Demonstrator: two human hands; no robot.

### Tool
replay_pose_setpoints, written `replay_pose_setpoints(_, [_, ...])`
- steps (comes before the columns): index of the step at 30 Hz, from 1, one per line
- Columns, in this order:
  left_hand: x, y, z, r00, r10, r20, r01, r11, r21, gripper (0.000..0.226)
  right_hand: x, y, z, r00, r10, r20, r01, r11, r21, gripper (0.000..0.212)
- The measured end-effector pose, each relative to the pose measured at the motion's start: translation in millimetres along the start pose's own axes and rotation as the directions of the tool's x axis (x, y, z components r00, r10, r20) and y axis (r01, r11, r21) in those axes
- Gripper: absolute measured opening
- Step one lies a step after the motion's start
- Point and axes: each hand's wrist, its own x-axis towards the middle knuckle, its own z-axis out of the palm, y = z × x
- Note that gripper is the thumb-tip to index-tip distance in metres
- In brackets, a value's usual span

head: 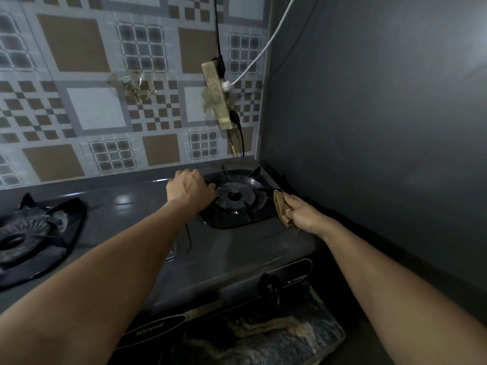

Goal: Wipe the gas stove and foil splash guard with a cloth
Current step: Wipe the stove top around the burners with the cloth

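Near field: a knob (268,287) on the front panel of the gas stove (232,248), and a crumpled rag (263,335) lying below it. Neither matters for the move.

Mid field: your right hand (305,214) pinches the cloth (281,208), thumb and fingers curled round its lower end. The cloth is tan, folded into a narrow pad, and its long axis runs away from you, from the grip toward the back right corner. It sits on the stove top, just beside the right edge of the right burner (235,197), between the burner and the dark side panel (369,127). Whether that panel is the foil guard you cannot tell.

Your left hand (191,192) rests on the left rim of the same burner, fingers bent down over the edge. Whether they grip the pan support or only press on it is hidden behind the knuckles.

Judgement: the right hand is the working hand. The unwiped burner surround lies to its left and slightly farther; the side strip lies straight ahead along the cloth's axis.

Far field: left burner (29,233) well apart; patterned back wall (79,101) with a power strip (217,93) hanging on it.
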Motion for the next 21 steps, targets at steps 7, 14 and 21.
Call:
replay_pose_setpoints(7, [17.9,17.3,21.5,0.995,0.026,0.097,-0.021,0.998,-0.058,0.053,25.4,5.8,-11.4,1.000,-0.022,0.020,0.014,0.946,0.325,0.050])
replay_pose_setpoints(14, [35.0,15.1,38.0,0.970,0.059,0.236,-0.057,0.998,-0.015,0.078,80.9,-8.1,-20.4,0.997,0.007,0.073,-0.033,0.932,0.361,0.049])
replay_pose_setpoints(21, [32.9,13.9,43.4,0.971,0.066,0.228,-0.053,0.997,-0.060,0.085,143.9,-25.5,-27.5,0.989,-0.059,0.132,0.026,0.971,0.236,0.044])
